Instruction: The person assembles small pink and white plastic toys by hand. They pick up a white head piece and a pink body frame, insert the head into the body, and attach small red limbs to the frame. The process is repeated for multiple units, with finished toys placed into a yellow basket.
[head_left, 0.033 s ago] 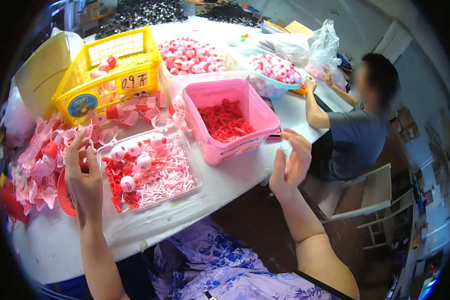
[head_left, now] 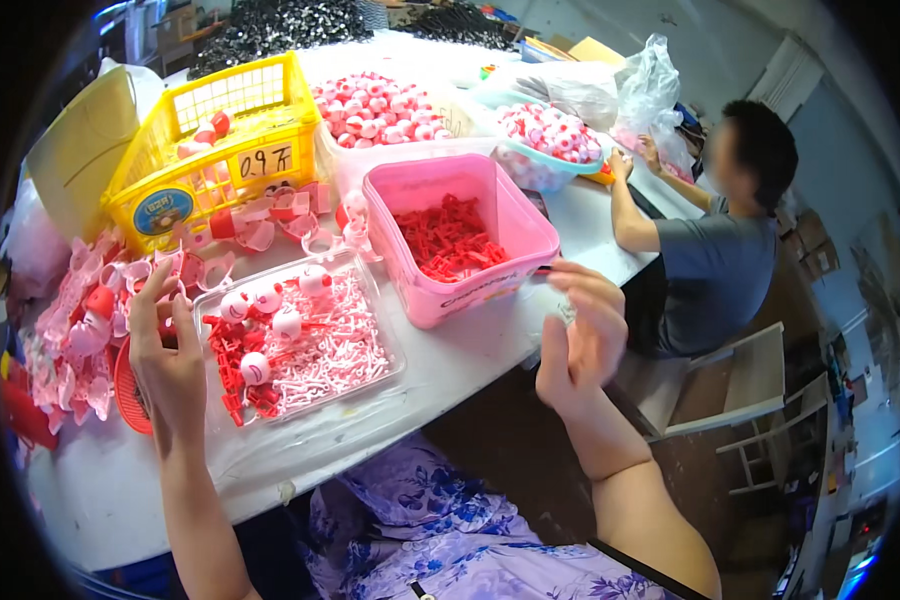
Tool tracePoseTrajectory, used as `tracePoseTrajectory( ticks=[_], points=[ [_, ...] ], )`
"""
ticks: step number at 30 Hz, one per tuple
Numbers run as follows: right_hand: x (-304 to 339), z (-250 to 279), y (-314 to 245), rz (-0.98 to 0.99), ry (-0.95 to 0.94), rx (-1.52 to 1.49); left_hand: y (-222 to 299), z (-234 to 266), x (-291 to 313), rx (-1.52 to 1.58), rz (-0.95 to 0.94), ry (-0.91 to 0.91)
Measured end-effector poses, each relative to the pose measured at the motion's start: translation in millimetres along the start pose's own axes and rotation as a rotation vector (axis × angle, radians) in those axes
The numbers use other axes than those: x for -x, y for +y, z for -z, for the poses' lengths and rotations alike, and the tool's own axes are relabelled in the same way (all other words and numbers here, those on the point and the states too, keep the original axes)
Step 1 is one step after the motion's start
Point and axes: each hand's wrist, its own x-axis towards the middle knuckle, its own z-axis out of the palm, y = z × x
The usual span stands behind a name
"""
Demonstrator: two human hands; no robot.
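My left hand (head_left: 167,340) is raised at the left side of a clear plastic tray (head_left: 395,350), its fingers apart and nothing visible in them. Inside the tray lie small white hook-like pieces (head_left: 335,345), red pieces (head_left: 235,360) and several red-and-white balls (head_left: 255,368). To the right of a pink tub (head_left: 450,295), my right hand (head_left: 585,335) hovers past the table edge with thumb and fingers spread. Thin red plastic pieces (head_left: 450,235) half fill that tub.
Behind stand a yellow basket (head_left: 205,200), a bin of red-and-white balls (head_left: 380,110) and a light-blue bowl (head_left: 540,175). Pink plastic parts (head_left: 75,330) pile up at the left, near a red basket (head_left: 133,390). A person (head_left: 710,240) works at the right; a chair (head_left: 735,385) stands behind them.
My right hand has tipped slightly, its fingers stretching a little farther left toward the tub. The left hand stays in place.
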Motion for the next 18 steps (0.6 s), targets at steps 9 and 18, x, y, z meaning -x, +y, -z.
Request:
tracePoseTrajectory(
  ticks=[9, 18],
  points=[
    [-98.2, -28.1, -77.2, 0.308, -0.763, -0.404, -4.6, -11.6, -7.0, 0.158, 0.021, 0.004],
    [-88.7, -9.3, -117.6, 0.302, -0.873, -0.469, -10.1, 4.9, -6.2, -0.016, -0.045, -0.004]
  ],
)
